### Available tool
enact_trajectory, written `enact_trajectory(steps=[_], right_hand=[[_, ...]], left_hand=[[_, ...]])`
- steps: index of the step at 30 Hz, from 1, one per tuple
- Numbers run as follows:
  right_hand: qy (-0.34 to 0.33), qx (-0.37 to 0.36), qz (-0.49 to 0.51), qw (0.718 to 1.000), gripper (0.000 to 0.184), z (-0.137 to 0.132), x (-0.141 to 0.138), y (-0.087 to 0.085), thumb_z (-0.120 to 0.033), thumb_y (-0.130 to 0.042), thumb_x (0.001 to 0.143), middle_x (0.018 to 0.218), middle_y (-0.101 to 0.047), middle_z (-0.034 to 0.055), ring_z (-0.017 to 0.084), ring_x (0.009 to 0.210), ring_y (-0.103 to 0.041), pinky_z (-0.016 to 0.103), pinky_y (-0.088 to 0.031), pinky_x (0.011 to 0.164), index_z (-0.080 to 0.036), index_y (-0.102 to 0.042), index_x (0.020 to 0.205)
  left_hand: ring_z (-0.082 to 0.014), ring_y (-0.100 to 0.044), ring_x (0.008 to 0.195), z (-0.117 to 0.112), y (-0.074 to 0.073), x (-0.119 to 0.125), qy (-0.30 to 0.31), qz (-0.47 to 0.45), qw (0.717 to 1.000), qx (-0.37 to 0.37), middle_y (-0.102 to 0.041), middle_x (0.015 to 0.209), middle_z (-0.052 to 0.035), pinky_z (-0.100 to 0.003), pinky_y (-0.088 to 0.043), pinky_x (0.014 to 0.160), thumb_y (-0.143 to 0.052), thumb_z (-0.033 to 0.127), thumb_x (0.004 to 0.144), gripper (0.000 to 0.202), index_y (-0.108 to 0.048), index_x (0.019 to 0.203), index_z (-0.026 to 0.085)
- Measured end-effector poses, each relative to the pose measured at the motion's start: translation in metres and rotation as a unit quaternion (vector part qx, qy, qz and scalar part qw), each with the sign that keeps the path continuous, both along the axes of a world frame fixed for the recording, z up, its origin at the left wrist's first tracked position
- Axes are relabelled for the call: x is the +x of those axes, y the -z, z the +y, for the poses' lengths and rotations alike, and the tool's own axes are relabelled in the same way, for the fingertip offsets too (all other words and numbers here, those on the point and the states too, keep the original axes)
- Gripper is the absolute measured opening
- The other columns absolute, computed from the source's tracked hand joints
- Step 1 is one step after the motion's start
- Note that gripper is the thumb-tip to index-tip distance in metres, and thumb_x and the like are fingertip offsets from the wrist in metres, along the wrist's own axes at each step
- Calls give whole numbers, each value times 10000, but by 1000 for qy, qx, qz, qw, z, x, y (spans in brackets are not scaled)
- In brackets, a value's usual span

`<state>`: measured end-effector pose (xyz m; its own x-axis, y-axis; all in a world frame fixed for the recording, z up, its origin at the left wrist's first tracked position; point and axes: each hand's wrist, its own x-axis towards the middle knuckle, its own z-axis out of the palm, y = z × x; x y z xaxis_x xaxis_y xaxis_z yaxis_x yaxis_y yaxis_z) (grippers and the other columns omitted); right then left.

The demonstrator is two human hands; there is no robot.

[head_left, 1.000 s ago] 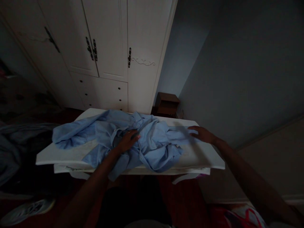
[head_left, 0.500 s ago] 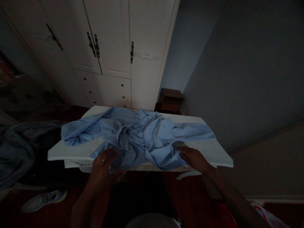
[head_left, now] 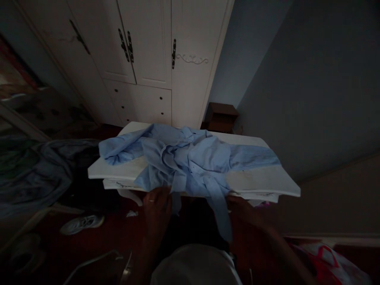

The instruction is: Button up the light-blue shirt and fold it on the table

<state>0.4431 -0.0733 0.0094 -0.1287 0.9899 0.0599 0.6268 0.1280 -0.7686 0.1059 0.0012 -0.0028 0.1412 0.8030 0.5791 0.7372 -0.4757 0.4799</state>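
Note:
A light blue button shirt (head_left: 208, 154) lies crumpled across a white tabletop (head_left: 267, 184), its sleeves spread to the left and right. Part of its lower edge hangs over the table's front. My left hand (head_left: 156, 206), with a ring on one finger, is closed on the hem at the front edge. At the right side of the hanging cloth, my right hand (head_left: 242, 208) has its fingers bent against the shirt's edge; dim light partly hides the fingertips.
Behind the table stands a white wardrobe (head_left: 148, 47) with drawers, and a small brown cabinet (head_left: 222, 114) beside it. Dark clothes (head_left: 56, 170) are heaped at left. A shoe (head_left: 83, 224) is on the red floor, and a red and white bag (head_left: 329, 261) lies at lower right.
Both hands have come back toward me and off the tabletop to its front edge. The shirt's lower front now hangs further down over that edge. The camera view has shifted.

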Motion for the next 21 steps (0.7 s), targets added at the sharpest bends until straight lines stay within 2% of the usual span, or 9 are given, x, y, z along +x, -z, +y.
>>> enact_trajectory(steps=[2, 5, 8, 10, 12, 15, 18, 20, 21], right_hand=[[50, -23, 39, 998, 342, -4, -10, 6, -494, -479, 905, 842, -697, 80, 233, 792, -660, 372, -555, 752, -244, -706, 855], [141, -28, 64, 988, 359, -6, -30, 2, -494, -501, 892, 929, -689, 82, 220, 843, -648, 372, -531, 798, -199, -690, 971], [198, -9, 63, 978, 417, -6, -57, -10, -506, -590, 846, 955, -668, 75, 209, 845, -637, 364, -520, 803, -182, -632, 1104], [216, 5, 67, 974, 442, -2, -76, -15, -503, -624, 828, 950, -655, 67, 202, 832, -638, 351, -519, 791, -179, -602, 1128], [204, 8, 75, 976, 414, 5, -91, -16, -487, -619, 833, 977, -655, 71, 202, 848, -645, 342, -521, 781, -186, -597, 1115], [177, -3, 52, 983, 393, 17, -107, -6, -436, -631, 808, 1027, -666, 90, 220, 902, -653, 366, -519, 814, -191, -585, 1111], [193, -25, 5, 981, 394, 28, -118, 7, -384, -658, 767, 971, -680, 76, 222, 866, -662, 388, -508, 826, -200, -547, 1096], [205, -43, 2, 978, 323, 32, -124, 12, -356, -641, 766, 888, -677, 37, 203, 789, -661, 363, -511, 779, -217, -527, 1035], [203, -47, 15, 978, 271, 32, -126, 13, -345, -622, 771, 841, -667, 17, 190, 753, -654, 341, -512, 748, -222, -522, 991]], left_hand=[[-227, -635, 909, -11, 5, 10, 69, 1, 997, -20, -697, 967, -88, -392, -511, 822, -500, 224, 920, 249, -718, 1041, 231], [-184, -654, 841, -22, 10, 18, 174, -13, 982, -73, -702, 932, -78, -322, -542, 754, -465, 211, 945, 269, -720, 1032, 204], [-174, -667, 862, -26, 7, 16, 220, -68, 965, -124, -706, 943, -69, -306, -549, 771, -490, 236, 943, 240, -716, 1018, 209], [-179, -664, 877, -27, 3, 11, 192, -135, 960, -155, -700, 965, -64, -323, -548, 796, -556, 274, 910, 203, -699, 1042, 215], [-173, -660, 843, -25, 1, 7, 117, -233, 944, -202, -678, 1013, -66, -320, -550, 759, -642, 328, 845, 283, -657, 1102, 211], [-139, -641, 708, -18, 6, 5, 26, -377, 868, -321, -639, 1073, -75, -255, -519, 580, -762, 415, 696, 567, -566, 1179, 191], [-132, -622, 642, -11, 13, 9, 36, -439, 788, -431, -655, 977, -67, -209, -448, 480, -804, 436, 607, 665, -539, 1150, 157], [-135, -613, 626, -8, 12, 13, 68, -429, 783, -446, -668, 861, -40, -210, -445, 499, -771, 420, 652, 557, -563, 1094, 153], [-137, -612, 634, -7, 10, 15, 76, -404, 807, -424, -670, 825, -31, -222, -460, 534, -738, 402, 695, 462, -585, 1056, 157]])
